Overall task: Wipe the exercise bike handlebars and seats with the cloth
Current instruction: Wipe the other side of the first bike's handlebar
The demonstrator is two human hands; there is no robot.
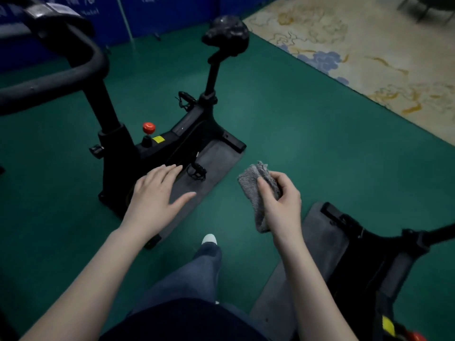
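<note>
Right hand (279, 203) has the cloth (258, 190) bunched up — fingers curled round it, thumb pressed on top, long axis running up-down, the top end poking out above the fingertips. Left hand (157, 193) is flat and spread, holding nothing, hovering over the mat (216, 158) — the seat (227, 33) sits way beyond its fingertips.

One exercise bike (147, 134) stands front-left, a second bike (374, 257) at right, each on a mat (216, 158)

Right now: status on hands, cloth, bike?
Right hand grips grey cloth, clear of the bike. Left hand open, holding nothing. Seat and handlebar untouched. Nothing in the way.
</note>
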